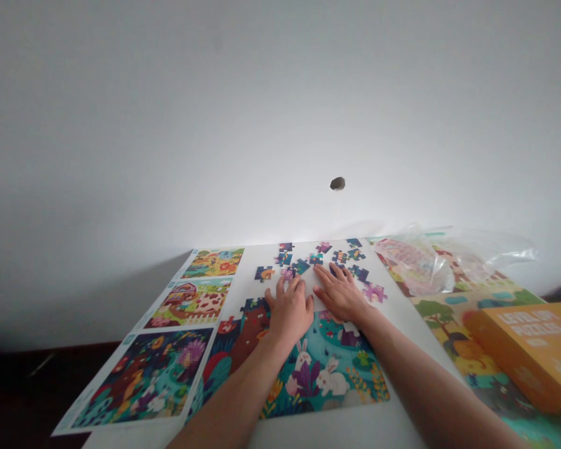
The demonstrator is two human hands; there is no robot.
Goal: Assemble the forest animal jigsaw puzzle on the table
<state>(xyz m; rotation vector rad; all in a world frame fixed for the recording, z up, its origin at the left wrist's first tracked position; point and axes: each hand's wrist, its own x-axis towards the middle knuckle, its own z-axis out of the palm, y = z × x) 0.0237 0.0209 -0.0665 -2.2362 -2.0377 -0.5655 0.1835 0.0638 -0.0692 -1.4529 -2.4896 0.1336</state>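
Note:
My left hand (290, 313) rests palm down over the upper part of the partly joined puzzle (330, 374), its bent fingers apart and its fingertips by a teal puzzle piece (302, 266) and a purple piece (288, 274). Whether a fingertip presses on a piece is hard to tell. Lying flatter, my right hand (341, 294) has its fingers spread among loose pieces, close to a dark blue piece (359, 273) and a pink-purple piece (374, 292). White rabbits, a bear and plants show in the joined section, which my forearms partly cover.
Left of the puzzle lies a picture sheet (143, 381) with three scenes. Several other loose pieces, such as an orange-and-blue piece (264, 273), lie toward the wall (262, 125). On the right are a clear plastic bag (418, 265), a finished-looking animal picture (442, 318) and an orange puzzle box (537, 349).

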